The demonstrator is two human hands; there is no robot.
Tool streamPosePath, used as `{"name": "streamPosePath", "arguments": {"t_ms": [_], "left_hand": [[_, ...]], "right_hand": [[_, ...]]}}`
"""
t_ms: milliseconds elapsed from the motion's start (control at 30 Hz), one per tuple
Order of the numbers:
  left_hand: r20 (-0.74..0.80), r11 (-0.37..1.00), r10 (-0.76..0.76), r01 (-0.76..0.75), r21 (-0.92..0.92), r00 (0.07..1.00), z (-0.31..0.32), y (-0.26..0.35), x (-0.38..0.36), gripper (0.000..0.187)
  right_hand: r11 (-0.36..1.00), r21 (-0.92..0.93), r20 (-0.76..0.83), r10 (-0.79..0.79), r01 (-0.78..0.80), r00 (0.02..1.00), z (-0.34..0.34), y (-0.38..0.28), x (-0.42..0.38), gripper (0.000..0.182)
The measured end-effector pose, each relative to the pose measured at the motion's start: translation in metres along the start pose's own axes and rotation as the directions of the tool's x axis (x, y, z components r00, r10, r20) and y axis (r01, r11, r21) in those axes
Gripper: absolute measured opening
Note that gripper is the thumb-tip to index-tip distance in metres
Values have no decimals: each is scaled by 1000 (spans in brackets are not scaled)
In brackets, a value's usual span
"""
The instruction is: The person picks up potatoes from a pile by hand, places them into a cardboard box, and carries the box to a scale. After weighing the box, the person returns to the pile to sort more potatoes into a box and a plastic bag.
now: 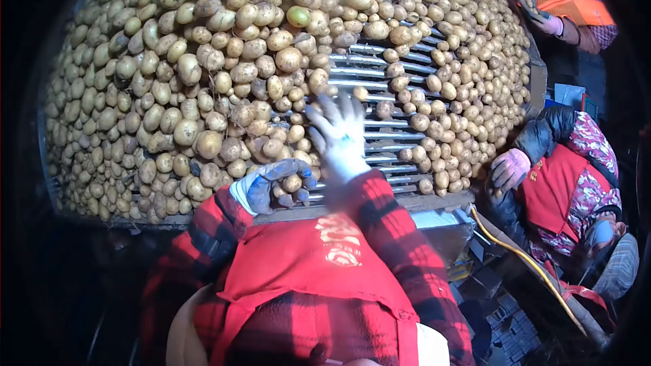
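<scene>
My left hand [277,185], in a white and blue-grey glove, curls palm up around a couple of small potatoes [291,184] near the front edge of the sorting table. My right hand [339,132], in a whitish glove with blue stains, reaches forward over the metal slats [386,137] with its fingers spread. One small potato [360,93] lies just beyond its fingertips. Left of it rises a large heap of potatoes [190,68], mostly yellow-brown with some soil on them; one [298,16] shows green skin.
Many smaller potatoes [468,88] cover the right side. One co-worker's gloved hands [542,19] are at the upper right; another's pink-gloved hand [510,168] is near the table's right edge. A wooden board [434,202] edges the front. A yellow cable [529,264] runs at the lower right.
</scene>
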State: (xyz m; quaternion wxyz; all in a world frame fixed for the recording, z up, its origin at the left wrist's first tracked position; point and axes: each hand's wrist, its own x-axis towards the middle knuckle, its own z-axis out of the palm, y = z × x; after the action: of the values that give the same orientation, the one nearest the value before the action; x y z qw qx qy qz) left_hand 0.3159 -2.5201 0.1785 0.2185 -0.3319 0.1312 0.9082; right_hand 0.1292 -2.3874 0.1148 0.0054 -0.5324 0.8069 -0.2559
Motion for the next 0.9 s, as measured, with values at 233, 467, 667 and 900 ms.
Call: {"name": "streamPosePath", "arguments": {"t_ms": [233, 467, 667, 900], "left_hand": [[1, 996, 67, -67, -55, 998, -31, -12, -3, 34], [57, 984, 15, -5, -176, 998, -20, -5, 1, 41], [102, 944, 5, 28, -328, 995, -5, -2, 15, 48], [57, 978, 8, 4, -210, 998, -9, -3, 34, 38]], "right_hand": [[978, -129, 111, 178, -164, 978, -65, 18, -21, 45], [999, 32, 409, 25, -42, 912, 13, -17, 43, 23], [934, 333, 122, 96, -132, 988, -65, -23, 6, 51], [992, 54, -90, 121, -117, 989, -31, -7, 73, 50]]}}
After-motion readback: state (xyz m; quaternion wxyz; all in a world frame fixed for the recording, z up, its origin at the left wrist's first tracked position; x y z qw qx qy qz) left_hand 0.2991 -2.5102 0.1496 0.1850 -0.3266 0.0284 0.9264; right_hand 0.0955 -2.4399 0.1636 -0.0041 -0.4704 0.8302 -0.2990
